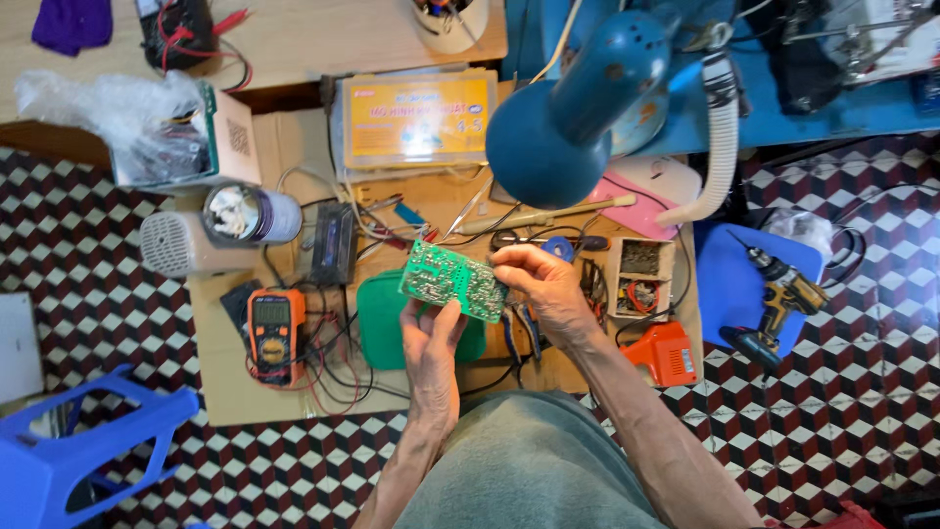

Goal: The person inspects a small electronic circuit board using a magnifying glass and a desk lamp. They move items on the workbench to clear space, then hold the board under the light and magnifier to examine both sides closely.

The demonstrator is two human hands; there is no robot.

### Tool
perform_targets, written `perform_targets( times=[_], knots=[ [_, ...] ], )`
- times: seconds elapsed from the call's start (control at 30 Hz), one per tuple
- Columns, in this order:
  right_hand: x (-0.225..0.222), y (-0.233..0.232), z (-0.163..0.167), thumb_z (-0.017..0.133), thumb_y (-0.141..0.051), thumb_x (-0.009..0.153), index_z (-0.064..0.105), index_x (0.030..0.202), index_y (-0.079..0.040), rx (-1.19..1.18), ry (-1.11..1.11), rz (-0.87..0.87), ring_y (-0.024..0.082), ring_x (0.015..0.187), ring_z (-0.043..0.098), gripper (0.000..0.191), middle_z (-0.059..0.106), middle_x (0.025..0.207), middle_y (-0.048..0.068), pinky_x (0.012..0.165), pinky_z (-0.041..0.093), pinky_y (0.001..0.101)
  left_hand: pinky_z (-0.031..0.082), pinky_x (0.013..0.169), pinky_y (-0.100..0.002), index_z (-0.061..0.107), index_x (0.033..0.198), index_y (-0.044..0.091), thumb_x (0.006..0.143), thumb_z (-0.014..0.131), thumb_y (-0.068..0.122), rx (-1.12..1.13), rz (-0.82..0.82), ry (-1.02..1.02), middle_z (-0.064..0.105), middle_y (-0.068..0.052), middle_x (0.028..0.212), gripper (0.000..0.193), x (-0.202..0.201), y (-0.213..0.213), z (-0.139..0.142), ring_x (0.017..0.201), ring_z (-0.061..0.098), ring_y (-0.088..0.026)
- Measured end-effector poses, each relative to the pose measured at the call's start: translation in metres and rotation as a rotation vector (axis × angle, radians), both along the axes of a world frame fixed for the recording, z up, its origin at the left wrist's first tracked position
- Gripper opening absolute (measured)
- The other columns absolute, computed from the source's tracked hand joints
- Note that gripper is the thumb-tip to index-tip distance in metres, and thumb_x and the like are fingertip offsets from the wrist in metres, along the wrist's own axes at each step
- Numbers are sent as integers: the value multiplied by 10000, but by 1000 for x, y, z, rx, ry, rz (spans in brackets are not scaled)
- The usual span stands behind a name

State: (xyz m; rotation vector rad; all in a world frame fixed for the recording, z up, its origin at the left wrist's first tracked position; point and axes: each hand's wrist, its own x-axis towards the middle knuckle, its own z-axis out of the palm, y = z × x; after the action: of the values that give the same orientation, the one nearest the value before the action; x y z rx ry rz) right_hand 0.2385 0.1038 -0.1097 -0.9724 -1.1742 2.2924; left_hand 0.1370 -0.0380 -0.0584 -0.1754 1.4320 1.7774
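Item, centre of frame: green rectangular printed circuit board, held above the cardboard-covered worktop, long axis running upper left to lower right. Left hand below it, fingers pinching the lower edge. Right hand at its right end, fingers pinching that end; both touching.
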Motion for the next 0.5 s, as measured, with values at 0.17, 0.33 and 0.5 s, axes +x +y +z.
perform_targets(
  times=[0.17, 0.33, 0.5],
  knots=[
    [0, -9, 16, 668, -68, 959, 700, 1155, 6, -105, 96, -135, 106, 930, 660, 212, 720, 1029, 39, 830, 545, 264, 510, 974, -367, 308, 1450, 83, 881, 701, 144, -10, 24, 19, 601, -103, 1318, 694, 2, 30, 8, 1175, 595, -191],
    [6, -13, 42, 665, -108, 967, 699, 1187, -4, -41, -32, -200, 92, 899, 637, 245, 708, 1023, 28, 775, 518, 242, 527, 961, -377, 312, 1466, 69, 878, 696, 125, 30, 6, 53, 618, -147, 1300, 705, 3, 42, 9, 1157, 609, -216],
    [16, -6, 65, 656, -114, 950, 677, 1203, -6, -132, 62, -187, 103, 940, 663, 275, 720, 1041, 49, 844, 543, 260, 515, 958, -353, 401, 1461, 56, 877, 695, 92, 113, -53, -55, 625, -106, 1293, 655, 3, 40, 6, 1152, 615, -198]
  ],
)
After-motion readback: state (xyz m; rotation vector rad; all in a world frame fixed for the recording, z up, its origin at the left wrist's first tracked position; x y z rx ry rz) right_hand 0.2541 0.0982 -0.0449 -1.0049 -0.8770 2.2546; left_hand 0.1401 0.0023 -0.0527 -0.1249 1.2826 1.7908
